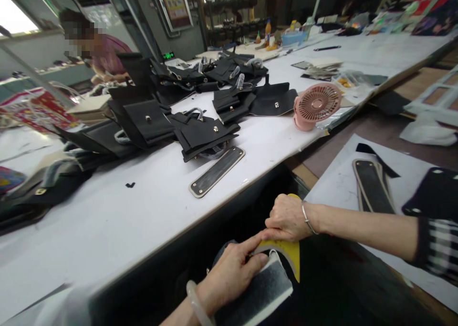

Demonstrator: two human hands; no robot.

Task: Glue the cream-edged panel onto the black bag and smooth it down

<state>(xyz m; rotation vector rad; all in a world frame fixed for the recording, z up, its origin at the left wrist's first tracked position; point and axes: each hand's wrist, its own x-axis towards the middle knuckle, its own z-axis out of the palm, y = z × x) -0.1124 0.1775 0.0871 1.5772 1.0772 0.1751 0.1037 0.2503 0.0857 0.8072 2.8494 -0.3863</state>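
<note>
Low in the head view, my left hand (232,273) holds a black bag piece (265,292) with a pale raw edge. Its thumb lies on top of the piece and its index finger stretches toward my other hand; the remaining fingers are mostly hidden. My right hand (286,219) is closed on a yellow curved piece (295,254), knuckles up. The fingertips of both hands meet at the yellow piece's near end. Beneath them, the dark material blends into shadow, so its outline cannot be made out.
Black handbags (200,130) cover part of the white table (143,230). A long black strip with pale edges (216,173) lies near its edge, beside a pink fan (317,104). More strips (374,185) rest at right. Another person (107,54) works at far left.
</note>
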